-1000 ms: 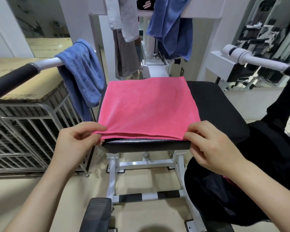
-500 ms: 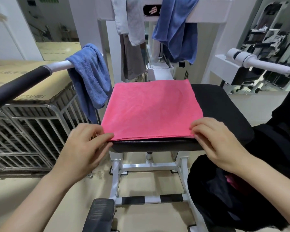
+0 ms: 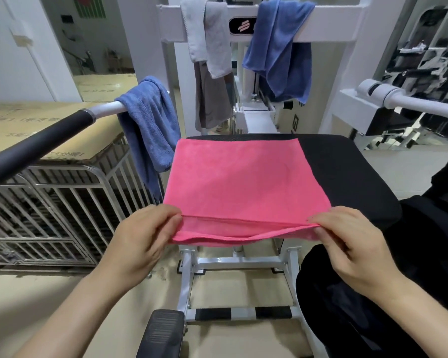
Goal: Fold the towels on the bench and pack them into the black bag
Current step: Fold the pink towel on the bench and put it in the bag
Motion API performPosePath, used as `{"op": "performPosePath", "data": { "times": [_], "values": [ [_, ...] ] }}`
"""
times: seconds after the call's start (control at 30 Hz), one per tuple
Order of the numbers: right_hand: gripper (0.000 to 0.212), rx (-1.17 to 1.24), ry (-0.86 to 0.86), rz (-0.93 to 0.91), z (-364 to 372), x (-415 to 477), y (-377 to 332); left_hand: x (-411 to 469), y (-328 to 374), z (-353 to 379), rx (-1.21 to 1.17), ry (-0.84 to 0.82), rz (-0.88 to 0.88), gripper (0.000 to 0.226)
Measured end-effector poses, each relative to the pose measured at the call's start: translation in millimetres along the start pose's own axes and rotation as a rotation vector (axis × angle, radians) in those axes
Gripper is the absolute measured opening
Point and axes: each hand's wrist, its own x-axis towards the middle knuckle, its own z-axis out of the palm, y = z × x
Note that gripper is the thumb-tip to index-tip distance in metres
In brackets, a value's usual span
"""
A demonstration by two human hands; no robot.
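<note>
Lifted since 0.5 s ago: near edge of the pink towel (image 3: 243, 182), then flat, now raised off the bench (image 3: 347, 171) front lip.
- Left hand (image 3: 142, 244): fingers curled, pinching the near-left corner.
- Right hand (image 3: 352, 244): same pinch, near-right corner.
- Towel: on the left part of the pad, 2 layers parting at the held edge.
- Step, judged: starting another fold. Next move needs both corners carried evenly toward the far edge.
- Black bag (image 3: 373, 293): lower right, beside the bench.
</note>
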Motion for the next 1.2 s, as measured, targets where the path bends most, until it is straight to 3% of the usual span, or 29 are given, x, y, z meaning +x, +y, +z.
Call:
{"op": "performPosePath", "data": {
  "times": [0.07, 0.17, 0.23, 0.3, 0.47, 0.57, 0.73, 0.87, 1.03, 1.2],
  "values": [
    [0.029, 0.074, -0.038, 0.064, -4.3, 1.2, -1.7, -8.4, -0.6, -2.8, -0.065, -0.084, -0.001, 0.032],
    [0.026, 0.140, -0.092, 0.120, -8.0, 10.0, -2.0, -18.7, -7.3, 6.8, 0.297, -0.209, 0.171, 0.067],
    [0.025, 0.163, -0.126, 0.140, -7.6, 16.1, 0.2, -20.7, -12.1, 18.4, 0.514, -0.149, 0.223, 0.053],
    [0.014, 0.232, -0.140, 0.203, -6.5, 21.8, 3.6, -20.2, -18.1, 27.9, 0.571, -0.012, 0.252, 0.043],
    [0.014, 0.281, -0.123, 0.285, -1.9, 42.4, 9.6, -15.9, -23.8, 32.8, 0.440, 0.054, 0.295, 0.037],
    [0.012, 0.251, -0.156, 0.297, 1.2, 55.6, 11.6, 0.0, -9.8, 20.0, 0.082, 0.019, 0.160, 0.041],
    [0.010, 0.342, -0.256, 0.423, -8.1, 90.4, 16.0, 37.9, 0.3, 0.9, -0.388, 0.200, -0.297, 0.023],
    [0.011, 0.394, -0.187, 0.590, -0.3, 131.0, 35.1, 88.9, -10.5, 3.7, -0.291, 0.195, -0.477, 0.057],
    [0.015, 0.052, -0.253, 0.577, 41.8, 172.8, 69.3, 144.7, -35.2, 25.3, -0.304, 0.149, -0.688, 0.053],
    [0.022, -0.197, -0.387, 0.485, 71.2, 183.3, 84.2, 163.6, -54.2, 37.8, 0.017, 0.041, -0.736, 0.057]
  ]
}}
